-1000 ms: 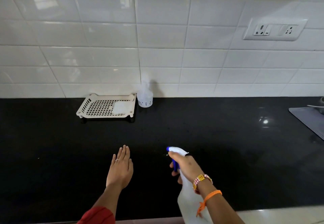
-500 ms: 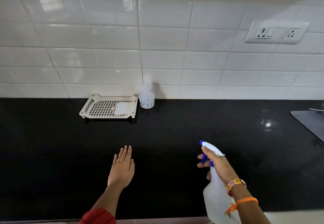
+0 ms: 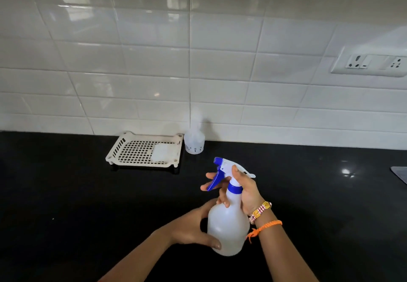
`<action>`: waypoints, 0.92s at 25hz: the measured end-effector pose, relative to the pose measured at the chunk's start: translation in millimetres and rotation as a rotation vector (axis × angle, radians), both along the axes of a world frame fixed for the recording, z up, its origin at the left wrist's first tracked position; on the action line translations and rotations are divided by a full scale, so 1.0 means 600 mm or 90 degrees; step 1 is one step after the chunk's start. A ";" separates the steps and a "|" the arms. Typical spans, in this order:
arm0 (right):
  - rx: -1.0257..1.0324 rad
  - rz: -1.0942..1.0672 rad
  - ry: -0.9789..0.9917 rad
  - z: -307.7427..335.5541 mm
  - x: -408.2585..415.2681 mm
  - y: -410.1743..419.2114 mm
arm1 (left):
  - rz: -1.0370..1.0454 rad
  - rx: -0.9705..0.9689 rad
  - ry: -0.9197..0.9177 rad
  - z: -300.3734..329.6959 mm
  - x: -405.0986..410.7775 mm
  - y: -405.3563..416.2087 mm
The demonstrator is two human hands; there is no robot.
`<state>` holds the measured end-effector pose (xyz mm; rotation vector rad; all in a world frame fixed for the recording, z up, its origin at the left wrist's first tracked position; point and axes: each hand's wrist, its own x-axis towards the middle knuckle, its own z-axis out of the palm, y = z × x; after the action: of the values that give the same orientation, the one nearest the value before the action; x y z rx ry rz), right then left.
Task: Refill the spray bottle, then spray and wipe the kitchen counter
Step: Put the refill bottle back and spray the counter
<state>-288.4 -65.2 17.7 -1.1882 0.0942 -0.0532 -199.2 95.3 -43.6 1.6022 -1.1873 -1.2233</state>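
Note:
A translucent white spray bottle [image 3: 226, 226] with a blue trigger, nozzle and collar is held upright above the black kitchen counter [image 3: 66, 204]. My right hand [image 3: 244, 190] wraps around its neck just under the spray head, fingers near the trigger. My left hand [image 3: 193, 226] cups the round body of the bottle from the left side, thumb across its lower front. A folded white cloth [image 3: 164, 152] lies in a slotted tray at the back of the counter.
The cream slotted tray [image 3: 132, 149] sits against the tiled wall, with a small white perforated cup [image 3: 194, 142] to its right. A socket panel [image 3: 372, 62] is on the wall at right. A grey edge [image 3: 400, 172] shows at far right.
My left hand left the counter and took hold of the bottle's body. My right hand brought the bottle up and toward the middle, now upright.

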 end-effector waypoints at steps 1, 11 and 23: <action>0.002 0.020 -0.007 0.005 0.023 0.003 | -0.001 -0.008 0.041 0.005 0.014 -0.003; -0.300 -0.284 0.165 -0.016 0.106 0.029 | 0.138 -0.045 0.048 -0.030 0.130 -0.030; -0.361 -0.338 0.313 -0.064 0.131 -0.016 | 0.329 -0.023 -0.078 -0.045 0.120 -0.120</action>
<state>-209.5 -74.8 -20.9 -1.6945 0.8732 -0.2669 -127.4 23.5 -70.9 1.8272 -0.7846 -0.7755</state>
